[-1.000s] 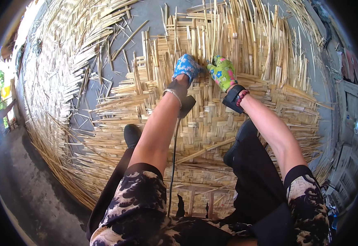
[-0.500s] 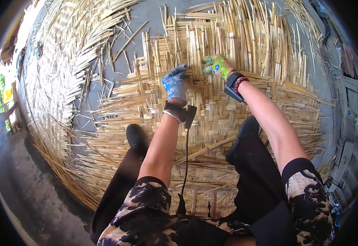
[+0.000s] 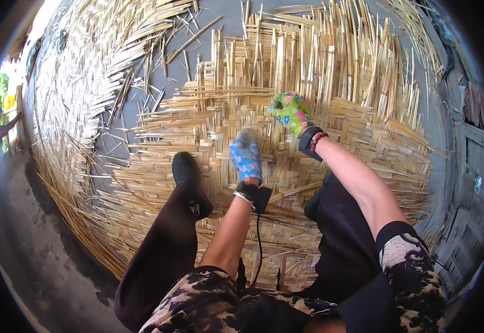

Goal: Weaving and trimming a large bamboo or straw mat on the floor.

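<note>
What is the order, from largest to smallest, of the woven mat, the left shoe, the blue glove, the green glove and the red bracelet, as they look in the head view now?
1. Woven mat
2. Left shoe
3. Blue glove and green glove: too alike to rank
4. Red bracelet

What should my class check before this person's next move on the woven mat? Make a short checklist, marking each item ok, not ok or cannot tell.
1. Left hand covered: ok, in a blue floral glove.
2. Right hand covered: ok, in a green floral glove.
3. Hands apart: ok, the left is nearer the body, the right farther forward.
4. Strip held by the right hand: cannot tell, its curled fingers hide any grip.
5. Far edge of the woven mat trimmed even: not ok, long strip ends stick out unevenly.
6. Black cable away from the fingers: ok, it hangs from the left wrist toward the lap.
</note>
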Tool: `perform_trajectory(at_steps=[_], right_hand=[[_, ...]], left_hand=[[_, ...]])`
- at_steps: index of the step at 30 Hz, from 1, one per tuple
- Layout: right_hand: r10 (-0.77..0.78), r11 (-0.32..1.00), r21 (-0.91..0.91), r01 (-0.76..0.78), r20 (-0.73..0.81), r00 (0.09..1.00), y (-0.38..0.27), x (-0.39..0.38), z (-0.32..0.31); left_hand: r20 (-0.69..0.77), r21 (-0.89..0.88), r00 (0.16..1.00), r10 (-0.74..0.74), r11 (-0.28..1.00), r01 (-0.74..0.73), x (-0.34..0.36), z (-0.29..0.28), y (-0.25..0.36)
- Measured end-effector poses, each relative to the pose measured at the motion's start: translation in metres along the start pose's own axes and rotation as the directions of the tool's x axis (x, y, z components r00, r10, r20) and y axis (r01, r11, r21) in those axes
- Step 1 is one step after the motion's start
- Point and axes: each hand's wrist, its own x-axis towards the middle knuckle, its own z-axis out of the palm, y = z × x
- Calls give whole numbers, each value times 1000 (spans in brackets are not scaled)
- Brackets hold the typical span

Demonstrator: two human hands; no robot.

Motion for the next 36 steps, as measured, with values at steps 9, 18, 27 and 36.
perform_trajectory(at_steps=[9,18,27,36], right_hand=[[289,929,-251,-273,30,957,-5,10,12],[76,948,-299,-112,-130,989,41,7,28],[63,925,-370,-86,-73,995,-3,10,21],[240,970,-52,-239,7,971,-4,4,25]], left_hand=[[133,545,963,233,794,-268,-37,13,6],[296,713,955,35,656,-245,-38,13,9],[346,705,920,183,596,-384,-38,3,3],[388,734,908,157,543,-407,-41,0,4]])
